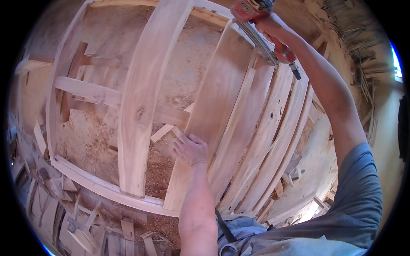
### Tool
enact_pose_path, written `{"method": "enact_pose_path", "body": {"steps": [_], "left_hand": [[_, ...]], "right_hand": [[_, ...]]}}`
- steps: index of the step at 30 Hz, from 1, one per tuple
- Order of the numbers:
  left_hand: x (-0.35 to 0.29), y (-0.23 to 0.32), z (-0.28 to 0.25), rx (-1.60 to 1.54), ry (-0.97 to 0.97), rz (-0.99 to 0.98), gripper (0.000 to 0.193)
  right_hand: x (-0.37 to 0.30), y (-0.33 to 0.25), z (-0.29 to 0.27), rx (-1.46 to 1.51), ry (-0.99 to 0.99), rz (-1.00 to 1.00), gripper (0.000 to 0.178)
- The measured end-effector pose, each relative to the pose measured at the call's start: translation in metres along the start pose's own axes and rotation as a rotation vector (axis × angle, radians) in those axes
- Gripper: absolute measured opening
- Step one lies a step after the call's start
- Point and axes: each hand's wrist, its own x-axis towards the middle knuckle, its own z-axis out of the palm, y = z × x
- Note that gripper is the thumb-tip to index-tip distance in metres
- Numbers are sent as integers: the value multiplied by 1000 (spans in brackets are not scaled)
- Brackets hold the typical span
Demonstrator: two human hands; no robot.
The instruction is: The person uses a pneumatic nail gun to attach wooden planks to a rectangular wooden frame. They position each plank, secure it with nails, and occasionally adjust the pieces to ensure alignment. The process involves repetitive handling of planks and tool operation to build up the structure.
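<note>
The left hand (191, 149) lies flat, palm down, on a wide plank (213, 106) — fingers together and stretched toward the far left, pressing on the board's left edge near its middle. The plank is pale reddish-brown wood with a smooth face and long straight grain; it runs from the near rail of a wooden frame (102, 187) up to the far rail, tilted a little to the right. Its near end rests on the frame's near rail.

The right hand (273, 30) is raised at the far right, fist wrapped around the handle of a red nail gun (252, 13). The gun's long metal magazine slants down to the right, and a hose fitting shows below the hand. The gun's nose sits at the far end of the plank, by the frame's far rail; whether it touches the wood cannot be told.

Left of the held plank, a second broad board (147, 94) with a dark knot lies across the frame, a gap of bare ground between the two. To the right, several narrower slats (273, 136) lie side by side, edges touching or overlapping. A cross rail (89, 91) runs under the boards at mid-height.

The ground (188, 64) under the frame is covered in sawdust — small offcuts (77, 217) lie scattered along the near left.
</note>
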Motion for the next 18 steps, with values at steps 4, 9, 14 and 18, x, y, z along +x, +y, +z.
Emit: {"method": "enact_pose_path", "body": {"steps": [4, 9, 14, 18], "left_hand": [[-1, 0, -1, -15, -31, -21, 30], [-4, 6, -7, 0, -64, -45, 30], [-4, 6, -4, 8, -57, -27, 29], [-7, 5, -1, -54, -35, -21, 28]], "right_hand": [[2, 3, -4, 53, -72, 27, 12], [-6, -1, -6, 74, -56, 18, 7], [-33, 10, -22, 189, -4, 19, 7], [-106, 36, -47, 248, -20, 63, 5]]}}
